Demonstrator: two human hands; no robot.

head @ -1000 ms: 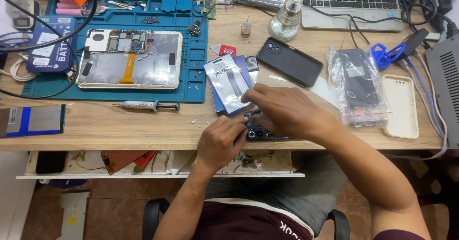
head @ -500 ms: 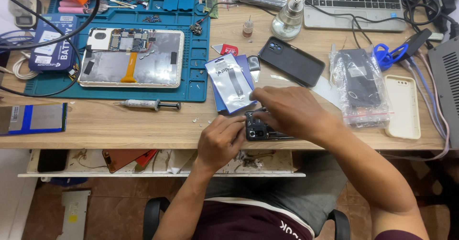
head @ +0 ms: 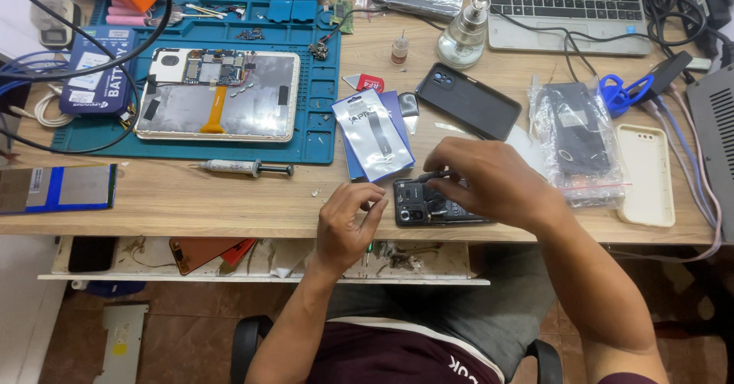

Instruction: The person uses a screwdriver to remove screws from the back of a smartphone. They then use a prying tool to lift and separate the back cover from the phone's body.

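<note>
Lower centre of the frame: an opened smartphone [head: 428, 204] lies at the front edge of the wooden workbench [head: 191, 200]. The right hand [head: 489, 181] rests over it, fingers pinched on a dark slender tool [head: 428, 176] whose tip meets the phone's interior. The left hand [head: 348, 223], just left of the phone, is loosely curled around a small screwdriver [head: 368, 252]. A packaged spare part [head: 375, 136] lies directly above; a blue repair mat [head: 306, 86] bearing an opened tablet [head: 218, 93] occupies the upper left.
</note>
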